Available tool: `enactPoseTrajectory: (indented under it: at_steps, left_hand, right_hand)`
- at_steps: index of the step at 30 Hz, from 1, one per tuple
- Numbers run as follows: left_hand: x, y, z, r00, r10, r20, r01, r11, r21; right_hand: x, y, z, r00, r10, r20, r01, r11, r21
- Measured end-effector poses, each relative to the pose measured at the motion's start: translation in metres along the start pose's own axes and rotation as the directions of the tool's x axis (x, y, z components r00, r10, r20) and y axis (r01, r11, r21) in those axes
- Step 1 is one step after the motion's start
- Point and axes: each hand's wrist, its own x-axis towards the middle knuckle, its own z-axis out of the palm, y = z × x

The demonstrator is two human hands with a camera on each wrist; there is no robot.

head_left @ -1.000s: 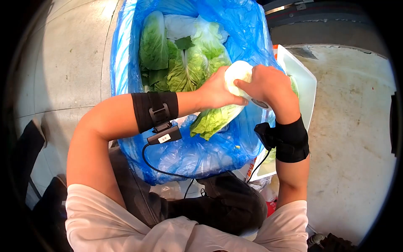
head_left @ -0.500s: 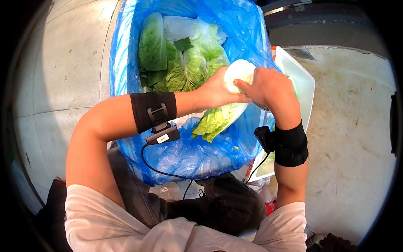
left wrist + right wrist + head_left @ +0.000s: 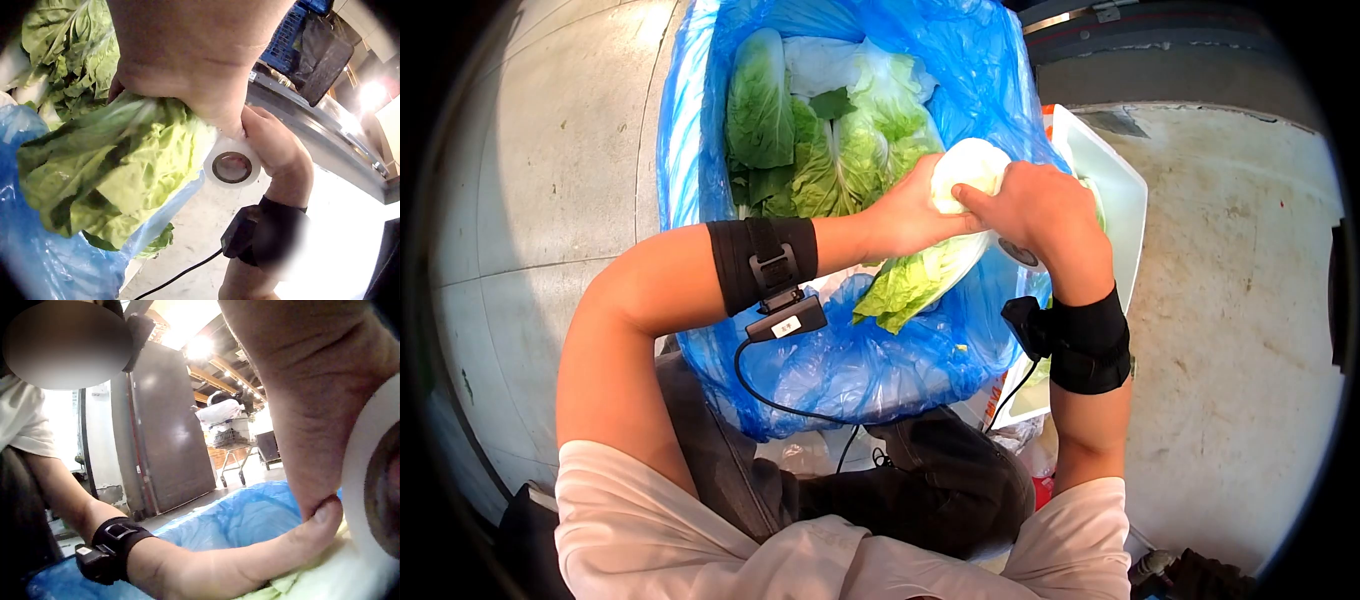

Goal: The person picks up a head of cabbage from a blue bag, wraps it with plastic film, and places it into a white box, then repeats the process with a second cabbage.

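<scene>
While your two hands stay nearly where they were half a second ago, the roll of tape [image 3: 240, 145] shows more of its ring under your right hand [image 3: 1045, 210] in the head view, and the leafy tip of the napa cabbage [image 3: 925, 278] sits slightly farther left. That small shift suggests you are working the roll against the stem end without having finished; I see nothing set down or let go. Your left hand [image 3: 912, 212] grips the cabbage just below its pale base, which faces up, with the leaves slanting near and left over the blue plastic liner [image 3: 880, 375]. Your right hand holds the roll at the right side of that base, its thumb lying on the cabbage, and its fingers seem to pass into the core. Past the left hand, on the far side, more napa cabbages [image 3: 760, 115] lie in the lined container; a white box [image 3: 1122, 205] stands to the right, its contents mostly covered by your arm. Your left fingertips are hidden behind the cabbage, the right wrist view cuts off the roll, and I cannot tell where the tape's free end runs or whether any is stuck down.
</scene>
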Motion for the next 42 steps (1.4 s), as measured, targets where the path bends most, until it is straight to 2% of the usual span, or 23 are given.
enactPoseTrajectory:
  at_steps: [3,5,9,11,15,17,19,20,21,22,23,25,26,28,30,32,33,35,36,38,39,41,42]
  left_hand:
    - [-0.001,0.006,-0.001,0.999,0.026,0.045,-0.025,0.999,-0.026]
    - [-0.002,0.005,0.001,0.999,-0.015,-0.045,0.016,1.0,0.013]
    - [-0.001,0.003,0.0,0.996,0.018,-0.082,-0.012,0.997,0.074]
    - [-0.002,0.009,0.0,0.993,-0.062,-0.102,0.065,0.997,0.032]
    - [0.0,0.013,-0.003,0.995,-0.085,-0.054,0.088,0.994,0.064]
    - [-0.001,0.023,-0.003,0.984,-0.178,-0.03,0.176,0.983,-0.054]
    - [0.0,0.023,-0.003,0.983,-0.177,-0.05,0.174,0.983,-0.049]
    - [0.0,0.023,-0.003,0.981,-0.18,-0.067,0.177,0.983,-0.047]
    - [0.002,0.019,-0.004,0.982,-0.176,-0.067,0.173,0.984,-0.046]
    - [0.003,0.014,-0.004,0.976,-0.201,-0.087,0.192,0.976,-0.101]
    - [0.004,0.01,-0.004,0.969,-0.225,-0.104,0.207,0.966,-0.154]
    - [0.003,0.018,-0.003,0.963,-0.239,-0.121,0.215,0.959,-0.184]
    - [0.002,0.022,-0.002,0.956,-0.259,-0.139,0.226,0.95,-0.217]
    - [0.004,0.021,-0.004,0.958,-0.256,-0.126,0.221,0.945,-0.239]
    - [0.005,0.022,-0.003,0.96,-0.256,-0.111,0.221,0.94,-0.261]
    - [0.003,0.025,-0.002,0.968,-0.234,-0.091,0.207,0.948,-0.243]
    - [0.003,0.023,-0.002,0.967,-0.239,-0.085,0.214,0.948,-0.237]
    - [0.002,0.019,-0.002,0.967,-0.253,-0.025,0.235,0.925,-0.299]
    - [0.002,0.019,-0.002,0.966,-0.257,-0.015,0.241,0.924,-0.297]
    - [0.003,0.019,-0.003,0.966,-0.257,0.011,0.245,0.908,-0.34]
    - [0.003,0.023,-0.002,0.967,-0.256,0.015,0.246,0.908,-0.34]
    - [0.0,0.03,-0.002,0.96,-0.281,0.017,0.268,0.894,-0.359]
    - [0.0,0.031,-0.003,0.96,-0.279,0.018,0.267,0.894,-0.359]
  right_hand:
    - [-0.001,-0.001,-0.003,1.0,-0.007,0.029,0.007,1.0,0.013]
    - [0.0,-0.001,-0.003,0.999,-0.009,0.041,0.009,1.0,0.017]
    - [0.003,-0.002,-0.002,0.999,0.014,0.052,-0.015,1.0,0.026]
    - [0.004,-0.003,-0.002,0.998,0.026,0.058,-0.027,0.999,0.03]
    - [0.007,0.007,0.003,1.0,0.021,0.016,-0.022,0.997,0.08]
    - [0.009,0.017,0.007,1.0,0.003,-0.019,-0.001,0.993,0.12]
    - [0.008,0.029,0.01,0.99,-0.021,-0.14,0.078,0.908,0.411]
    - [0.007,0.037,0.012,0.989,-0.022,-0.144,0.079,0.909,0.41]
    - [0.006,0.044,0.014,0.979,-0.075,-0.188,0.163,0.842,0.514]
    - [0.004,0.051,0.017,0.964,-0.12,-0.237,0.244,0.758,0.606]
    - [0.001,0.058,0.021,0.963,-0.118,-0.241,0.244,0.758,0.605]
    - [-0.005,0.069,0.032,0.966,-0.119,-0.23,0.259,0.489,0.833]
    - [-0.007,0.071,0.037,0.965,-0.114,-0.237,0.262,0.488,0.833]
    - [-0.012,0.074,0.048,0.945,-0.079,-0.316,0.324,0.335,0.885]
    - [-0.014,0.075,0.058,0.937,-0.054,-0.345,0.346,0.287,0.893]
    - [-0.016,0.074,0.067,0.934,-0.032,-0.356,0.356,0.156,0.921]
    - [-0.017,0.073,0.069,0.935,-0.026,-0.353,0.353,0.149,0.924]
    - [-0.022,0.069,0.066,0.877,-0.01,-0.481,0.461,0.301,0.835]
    - [-0.025,0.067,0.062,0.879,0.0,-0.478,0.456,0.3,0.838]
    - [-0.031,0.065,0.053,0.817,-0.05,-0.574,0.535,0.435,0.724]
    - [-0.032,0.065,0.053,0.817,-0.046,-0.574,0.534,0.436,0.724]
    - [-0.033,0.065,0.053,0.782,-0.093,-0.616,0.552,0.562,0.616]
    - [-0.035,0.065,0.053,0.782,-0.092,-0.617,0.552,0.562,0.616]
